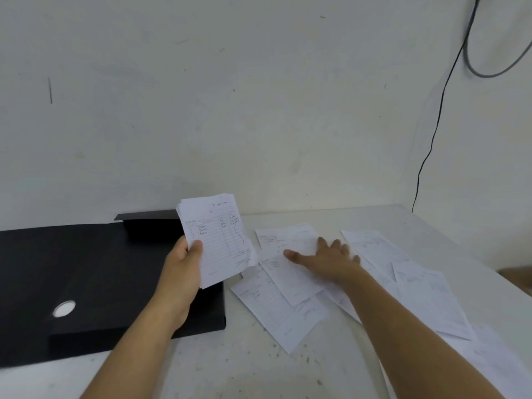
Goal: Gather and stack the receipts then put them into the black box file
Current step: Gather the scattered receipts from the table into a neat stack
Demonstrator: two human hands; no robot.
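My left hand (184, 266) holds a small stack of white receipts (218, 240) upright, thumb on the front sheet, just above the right edge of the black box file (86, 283). The box file lies flat and shut on the left of the table, with a round finger hole (64, 309) in its spine. My right hand (328, 257) rests palm down, fingers spread, on loose receipts (290, 286) scattered over the table's right half. More loose receipts (426, 295) lie to the right of that arm.
The white table (244, 367) is speckled with dark marks and meets a white wall at the back. A black cable (434, 133) hangs down the wall at the right. A brown object (518, 276) shows at the right edge.
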